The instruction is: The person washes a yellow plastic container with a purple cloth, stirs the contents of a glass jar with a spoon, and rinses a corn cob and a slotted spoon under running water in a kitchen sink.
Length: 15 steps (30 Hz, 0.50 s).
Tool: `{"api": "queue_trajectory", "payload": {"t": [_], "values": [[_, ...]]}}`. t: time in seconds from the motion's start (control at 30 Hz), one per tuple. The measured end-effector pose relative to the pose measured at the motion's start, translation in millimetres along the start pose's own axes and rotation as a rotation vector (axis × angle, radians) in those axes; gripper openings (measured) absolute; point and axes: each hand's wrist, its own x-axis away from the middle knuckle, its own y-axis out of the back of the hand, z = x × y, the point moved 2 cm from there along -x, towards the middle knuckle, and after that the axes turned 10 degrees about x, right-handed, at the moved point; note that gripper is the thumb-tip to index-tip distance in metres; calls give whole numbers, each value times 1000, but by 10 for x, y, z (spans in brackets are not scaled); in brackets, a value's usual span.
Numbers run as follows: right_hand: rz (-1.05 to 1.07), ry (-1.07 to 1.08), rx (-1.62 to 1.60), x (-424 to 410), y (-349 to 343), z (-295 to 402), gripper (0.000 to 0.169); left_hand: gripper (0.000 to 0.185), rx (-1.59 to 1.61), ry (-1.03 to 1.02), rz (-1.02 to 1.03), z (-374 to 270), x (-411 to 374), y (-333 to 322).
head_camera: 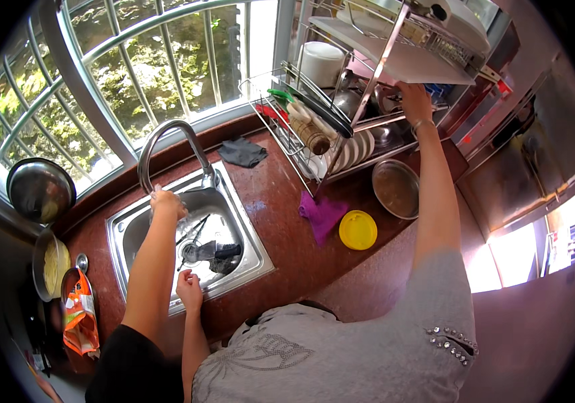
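Observation:
My left hand (190,292) hovers by the near rim of the stainless steel sink (262,266), its fingers loosely curled with nothing visible in them. Inside the basin lie a dark-handled utensil (224,251), a dark scourer (223,265) and a pair of thin dark sticks (194,229). My right hand (415,103) reaches into the metal dish rack (363,113), below a white board (393,53) and close to metal cookware (385,98). Its fingertips are partly hidden, so what it grips is unclear. Another person's hand (166,204) is under the curved faucet (174,126).
On the red-brown counter are a purple cloth (322,216), a yellow lid (358,230), a round metal pan (396,189) and a dark cloth (242,152). An orange packet (81,317) lies left of the sink. The other person's black sleeve (134,367) crosses beside my left arm.

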Motion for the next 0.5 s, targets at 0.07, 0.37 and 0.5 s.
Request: {"api": "queue_trajectory", "payload": {"t": [0.07, 0.37, 0.5], "values": [[-51, 49, 61, -86, -112, -23, 28, 26, 22, 9, 19, -78, 16, -53], [-631, -489, -988, 1035, 623, 745, 15, 19, 52, 34, 14, -246, 50, -97], [-416, -415, -1282, 1912, 678, 1662, 9, 18, 26, 42, -34, -423, 154, 69]]}}
